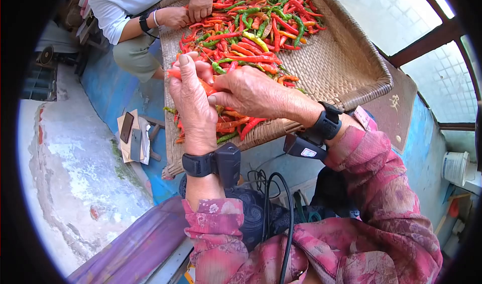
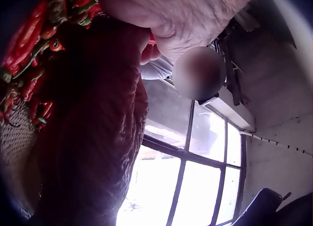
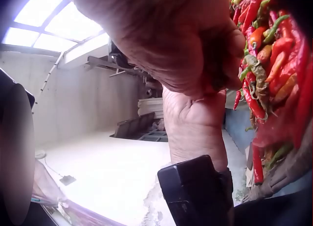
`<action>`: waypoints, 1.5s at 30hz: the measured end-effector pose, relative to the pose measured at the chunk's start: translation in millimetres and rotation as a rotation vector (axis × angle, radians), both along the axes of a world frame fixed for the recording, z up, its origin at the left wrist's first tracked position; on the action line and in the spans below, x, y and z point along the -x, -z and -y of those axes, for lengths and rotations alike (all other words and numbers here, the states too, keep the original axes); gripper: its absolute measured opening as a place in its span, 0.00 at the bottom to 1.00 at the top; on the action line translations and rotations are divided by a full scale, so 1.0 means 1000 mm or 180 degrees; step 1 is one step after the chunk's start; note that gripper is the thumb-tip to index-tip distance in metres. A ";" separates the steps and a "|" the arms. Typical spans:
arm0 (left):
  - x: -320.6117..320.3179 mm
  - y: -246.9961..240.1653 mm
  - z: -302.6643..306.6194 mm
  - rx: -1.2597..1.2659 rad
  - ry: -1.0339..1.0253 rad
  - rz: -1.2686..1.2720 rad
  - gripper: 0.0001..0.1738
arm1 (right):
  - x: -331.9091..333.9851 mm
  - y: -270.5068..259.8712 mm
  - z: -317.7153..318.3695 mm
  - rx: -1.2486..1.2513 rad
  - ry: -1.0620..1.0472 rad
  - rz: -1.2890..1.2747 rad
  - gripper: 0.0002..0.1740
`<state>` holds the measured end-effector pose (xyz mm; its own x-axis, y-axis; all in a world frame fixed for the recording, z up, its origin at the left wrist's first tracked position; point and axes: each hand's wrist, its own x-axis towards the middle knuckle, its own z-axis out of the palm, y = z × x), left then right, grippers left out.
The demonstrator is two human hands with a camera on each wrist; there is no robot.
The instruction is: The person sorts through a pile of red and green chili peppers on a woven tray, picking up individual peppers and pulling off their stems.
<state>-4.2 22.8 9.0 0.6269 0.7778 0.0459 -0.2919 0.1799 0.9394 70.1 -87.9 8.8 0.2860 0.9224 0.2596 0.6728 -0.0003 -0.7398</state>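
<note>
My left hand (image 1: 195,105) grips a red chili pepper (image 1: 207,87) over the near left part of the pile, its thumb pointing up. My right hand (image 1: 253,93) reaches in from the right, with thumb and fingertips pinched at the near end of that pepper. Beneath both hands, a heap of red, green and yellow chili peppers (image 1: 256,58) covers much of a woven tray (image 1: 336,58). In the right wrist view, the right hand (image 3: 166,40) overlaps the left one, and its fingertips are in shadow. The pepper's grip is mostly hidden in the left wrist view.
Across the tray's far left corner, another person's hands (image 1: 173,17) touch the peppers. Two phones (image 1: 136,144) lie on a small stool at the left. A black cable (image 1: 288,218) runs over my lap. A white bucket (image 1: 455,168) stands far right.
</note>
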 end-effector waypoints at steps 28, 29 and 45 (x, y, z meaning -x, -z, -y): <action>0.012 -0.002 -0.017 0.0636 -0.0193 0.0281 0.12 | -0.105 0.000 0.012 -0.0277 0.1688 -0.1129 0.23; 0.011 -0.002 -0.015 0.0638 -0.0196 0.0289 0.12 | -0.110 0.010 0.012 -0.0275 0.1684 -0.1121 0.23; 0.010 -0.007 -0.007 0.0315 0.0217 0.0261 0.10 | -0.106 0.079 -0.013 0.1323 0.1302 0.0613 0.36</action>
